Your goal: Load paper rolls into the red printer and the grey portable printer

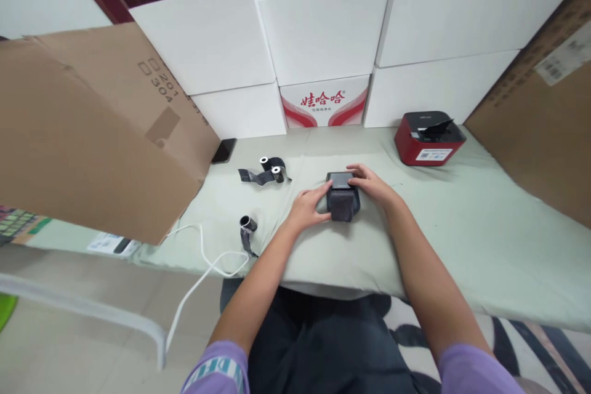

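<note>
A small black box-shaped device [342, 202] stands on the cloth-covered table in front of me; its top carries a smooth dark grey panel. My left hand [307, 206] grips its left side, thumb at the panel's edge and fingers lower down. From the right, my right hand [370, 184] holds it, with the thumb on the panel's edge and a finger past the far corner. The exact kind of device cannot be made out. To the left lie two small rolls of black ribbon [266, 175] with white cores, partly unwound. Nearer me is another black roll [248, 224] with a loose tail.
A red and black printer-like box [429, 143] sits at the back right. White cartons [318, 31] form a wall behind, and brown cardboard [101, 135] stands at the left. A phone [225, 151] lies by it. A white cable [203, 258] hangs over the front edge.
</note>
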`<state>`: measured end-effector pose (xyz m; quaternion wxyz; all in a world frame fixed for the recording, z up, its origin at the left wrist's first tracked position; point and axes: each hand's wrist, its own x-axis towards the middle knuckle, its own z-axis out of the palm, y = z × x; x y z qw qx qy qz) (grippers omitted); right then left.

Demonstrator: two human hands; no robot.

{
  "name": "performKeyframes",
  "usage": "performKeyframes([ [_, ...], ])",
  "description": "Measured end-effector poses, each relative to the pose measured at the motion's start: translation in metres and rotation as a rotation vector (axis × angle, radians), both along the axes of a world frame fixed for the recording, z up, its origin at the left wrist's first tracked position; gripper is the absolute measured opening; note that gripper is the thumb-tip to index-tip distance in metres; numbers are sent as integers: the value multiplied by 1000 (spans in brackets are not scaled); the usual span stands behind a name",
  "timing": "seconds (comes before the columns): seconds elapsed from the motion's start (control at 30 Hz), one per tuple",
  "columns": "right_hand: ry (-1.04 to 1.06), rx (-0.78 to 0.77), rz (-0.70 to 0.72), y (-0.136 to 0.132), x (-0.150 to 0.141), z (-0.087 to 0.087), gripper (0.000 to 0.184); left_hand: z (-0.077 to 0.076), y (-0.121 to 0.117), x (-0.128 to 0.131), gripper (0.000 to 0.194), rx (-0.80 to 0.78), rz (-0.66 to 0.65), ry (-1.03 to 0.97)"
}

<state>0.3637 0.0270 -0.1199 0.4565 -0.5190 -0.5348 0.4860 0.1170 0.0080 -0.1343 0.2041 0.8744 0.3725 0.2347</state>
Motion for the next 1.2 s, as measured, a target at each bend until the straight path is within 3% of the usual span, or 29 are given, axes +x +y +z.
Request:
performKeyframes([
  [0.27,-9,31,76,5,6,-8,52,5,-1,4,84,-52,87,13],
  [0.4,-9,42,42,5,6,-15,52,1,1,3,82,-30,51,-6],
  [0.63,-140,39,31,-11,6,-8,77,-4,4,2,84,60,58,-56],
  [0.8,-273,-33,109,-25,23,9,74,-7,8,6,40,282,31,-172],
  [0.93,-404,-5,261,-39,18,17,112,-13,9,8,25,403,37,-264],
  [1.03,-595,81,114,-47,-10,15,135,-15,9,9,27,409,76,-327],
  [1.2,-850,46,-379,-60,-70,14,129,-14,9,10,26,393,107,-394],
])
